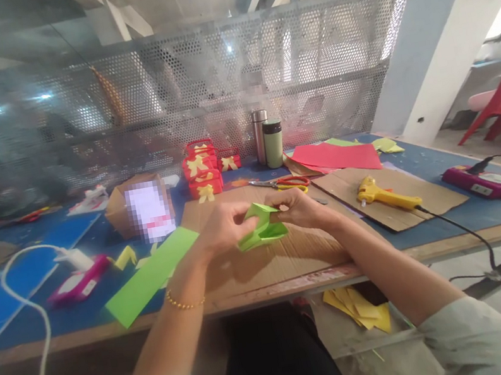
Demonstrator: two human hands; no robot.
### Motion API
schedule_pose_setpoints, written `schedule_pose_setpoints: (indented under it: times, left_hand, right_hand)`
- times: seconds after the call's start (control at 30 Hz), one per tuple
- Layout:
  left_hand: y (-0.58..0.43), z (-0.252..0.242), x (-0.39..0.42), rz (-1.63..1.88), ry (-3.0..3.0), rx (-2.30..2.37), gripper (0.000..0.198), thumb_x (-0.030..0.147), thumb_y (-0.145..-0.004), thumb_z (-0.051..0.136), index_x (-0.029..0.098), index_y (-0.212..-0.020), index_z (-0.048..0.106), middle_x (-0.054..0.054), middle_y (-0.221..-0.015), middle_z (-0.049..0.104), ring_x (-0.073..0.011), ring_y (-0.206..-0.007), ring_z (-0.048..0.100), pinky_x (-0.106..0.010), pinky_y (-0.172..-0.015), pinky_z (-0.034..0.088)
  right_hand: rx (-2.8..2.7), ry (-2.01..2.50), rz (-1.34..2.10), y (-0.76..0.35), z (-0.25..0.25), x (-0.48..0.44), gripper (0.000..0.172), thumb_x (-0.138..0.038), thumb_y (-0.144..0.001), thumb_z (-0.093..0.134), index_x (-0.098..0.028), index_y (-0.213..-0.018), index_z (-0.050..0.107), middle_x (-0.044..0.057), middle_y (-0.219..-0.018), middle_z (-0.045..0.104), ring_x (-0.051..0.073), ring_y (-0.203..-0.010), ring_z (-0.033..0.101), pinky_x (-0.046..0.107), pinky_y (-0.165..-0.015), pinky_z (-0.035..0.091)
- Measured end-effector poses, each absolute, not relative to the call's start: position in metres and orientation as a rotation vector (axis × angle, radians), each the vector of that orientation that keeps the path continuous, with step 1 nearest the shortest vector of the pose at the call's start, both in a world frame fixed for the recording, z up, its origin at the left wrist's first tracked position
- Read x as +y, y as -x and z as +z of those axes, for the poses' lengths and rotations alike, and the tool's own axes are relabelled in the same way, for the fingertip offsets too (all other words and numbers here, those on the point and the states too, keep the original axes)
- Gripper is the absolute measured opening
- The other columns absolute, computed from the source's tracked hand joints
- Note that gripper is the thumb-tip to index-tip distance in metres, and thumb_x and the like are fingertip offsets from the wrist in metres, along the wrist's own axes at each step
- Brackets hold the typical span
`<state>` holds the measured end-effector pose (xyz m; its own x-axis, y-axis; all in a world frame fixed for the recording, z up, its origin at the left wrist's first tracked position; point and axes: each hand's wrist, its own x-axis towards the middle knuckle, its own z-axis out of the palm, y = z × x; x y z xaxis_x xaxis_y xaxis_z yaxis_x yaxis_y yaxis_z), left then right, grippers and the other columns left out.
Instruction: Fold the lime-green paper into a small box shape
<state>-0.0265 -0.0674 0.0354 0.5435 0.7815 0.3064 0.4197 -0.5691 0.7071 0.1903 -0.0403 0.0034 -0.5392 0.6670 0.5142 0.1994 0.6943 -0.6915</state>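
My left hand (224, 224) and my right hand (300, 206) meet over a cardboard sheet (267, 261) at the table's front. Both pinch a folded piece of light green paper (261, 227) held between them, just above the cardboard. A gold bracelet sits on my left wrist. A long strip of the same green paper (150, 276) lies flat to the left of my left forearm.
Red-handled scissors (284, 183) lie behind my hands. A yellow glue gun (383, 193) rests on cardboard to the right, its cord running off the edge. Red gift boxes (202, 167), two flasks (267, 136), red paper (339, 155), a cardboard box (138, 204) and pink devices (484, 180) stand around.
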Motion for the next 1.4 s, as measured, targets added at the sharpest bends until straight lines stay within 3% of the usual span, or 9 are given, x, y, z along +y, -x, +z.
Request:
schedule_pose_setpoints:
  times: [0.3,0.5,0.67,0.83,1.0,1.2,1.4]
  left_hand:
    - [0.023,0.040,-0.073,0.806,-2.332,1.125,0.025,0.026,-0.078,0.059,0.018,-0.060,0.044,0.006,-0.058,0.037,-0.0076,-0.056,0.031,-0.025,-0.053,0.024]
    - [0.025,0.040,-0.071,0.829,-2.335,1.158,0.021,0.027,-0.080,0.057,0.018,-0.064,0.047,0.006,-0.059,0.040,-0.0081,-0.057,0.035,-0.024,-0.053,0.025]
    - [0.028,0.042,-0.069,0.933,-2.382,1.217,0.026,0.026,-0.079,0.059,0.019,-0.061,0.043,0.006,-0.058,0.038,-0.0081,-0.055,0.035,-0.025,-0.052,0.025]
    - [0.030,0.042,-0.064,1.002,-2.439,1.230,0.022,0.023,-0.080,0.059,0.018,-0.061,0.048,0.006,-0.057,0.041,-0.0083,-0.055,0.035,-0.025,-0.053,0.027]
    - [0.033,0.041,-0.060,1.084,-2.442,1.161,0.017,0.021,-0.081,0.057,0.017,-0.065,0.054,0.005,-0.059,0.044,-0.0084,-0.055,0.036,-0.024,-0.053,0.029]
    - [0.032,0.037,-0.059,1.057,-2.370,1.139,0.020,0.027,-0.082,0.060,0.016,-0.065,0.058,0.005,-0.057,0.044,-0.0084,-0.054,0.034,-0.024,-0.050,0.028]
    - [0.031,0.030,-0.055,1.010,-2.272,1.064,0.026,0.034,-0.086,0.059,0.015,-0.068,0.060,0.002,-0.060,0.051,-0.0094,-0.057,0.041,-0.022,-0.050,0.031]
  right_hand:
    - [-2.042,0.668,0.856,-0.188,0.002,-0.040,0.014,-0.028,-0.078,0.071,-0.016,-0.072,0.065,-0.002,-0.066,0.057,0.010,-0.062,0.047,0.023,-0.057,0.036]
    - [-2.055,0.645,0.778,-0.188,0.002,-0.038,0.017,-0.030,-0.080,0.073,-0.016,-0.074,0.066,-0.003,-0.067,0.058,0.010,-0.062,0.047,0.024,-0.059,0.037]
    - [-2.026,0.678,0.636,-0.189,0.002,-0.035,0.013,-0.028,-0.079,0.075,-0.017,-0.084,0.069,-0.001,-0.075,0.064,0.013,-0.070,0.054,0.026,-0.066,0.043]
    - [-1.931,0.693,0.372,-0.193,0.002,-0.033,0.015,-0.030,-0.082,0.074,-0.019,-0.090,0.069,0.003,-0.087,0.069,0.015,-0.080,0.060,0.030,-0.073,0.048]
    - [-1.872,0.548,0.159,-0.193,0.004,-0.039,0.019,-0.028,-0.090,0.068,-0.018,-0.074,0.064,0.000,-0.069,0.061,0.012,-0.065,0.054,0.026,-0.063,0.044]
    - [-2.016,0.394,0.011,-0.185,-0.004,-0.043,0.015,-0.023,-0.096,0.061,-0.018,-0.088,0.072,0.002,-0.076,0.064,0.009,-0.063,0.054,0.022,-0.056,0.042]
    - [-2.133,0.475,-0.242,-0.187,-0.008,-0.045,0.022,-0.024,-0.100,0.054,-0.022,-0.097,0.076,0.005,-0.087,0.069,0.012,-0.073,0.061,0.024,-0.064,0.044]
